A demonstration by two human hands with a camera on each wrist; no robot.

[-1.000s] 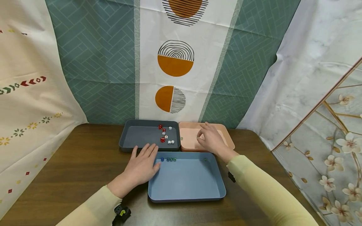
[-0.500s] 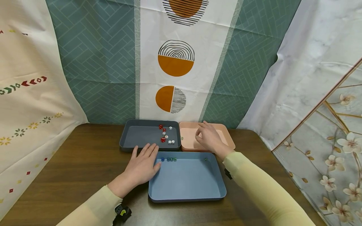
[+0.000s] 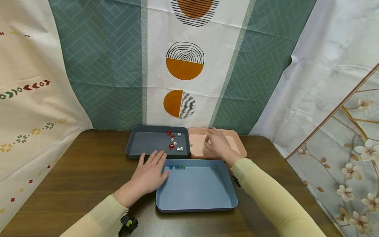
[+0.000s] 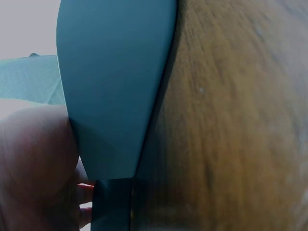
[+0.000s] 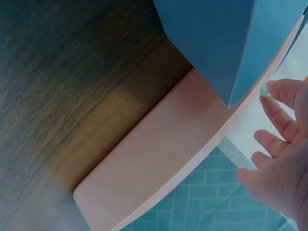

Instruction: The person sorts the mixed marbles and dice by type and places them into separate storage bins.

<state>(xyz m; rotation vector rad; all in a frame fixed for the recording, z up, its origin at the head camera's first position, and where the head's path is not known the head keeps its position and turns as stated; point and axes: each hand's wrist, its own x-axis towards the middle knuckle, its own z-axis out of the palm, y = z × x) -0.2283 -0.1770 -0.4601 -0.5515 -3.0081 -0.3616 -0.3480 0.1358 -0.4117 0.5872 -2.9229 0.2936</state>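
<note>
In the head view, a blue tray (image 3: 196,194) lies nearest on the wooden table (image 3: 83,184), with a dark grey tray (image 3: 148,142) beyond it on the left and a pink tray (image 3: 240,151) beyond it on the right. The left hand (image 3: 149,174) lies at the blue tray's far left corner, its fingers straight and fanned towards the grey tray. Red and white dice (image 3: 174,142) sit in the grey tray's right half. Four blue and green beads (image 3: 180,167) line the blue tray's far side. The right hand (image 3: 218,143) is above the pink tray, thumb and forefinger meeting; what they hold is too small to tell here.

The left wrist view gives the blue tray's outer wall close up, the left hand against its rim; the fingers are mostly hidden.

The right wrist view alone reveals the task's thing: a clear green bead (image 5: 264,90), pinched between the tips of the right hand's thumb and forefinger, with the other fingers loosely bent and apart from it.
</note>
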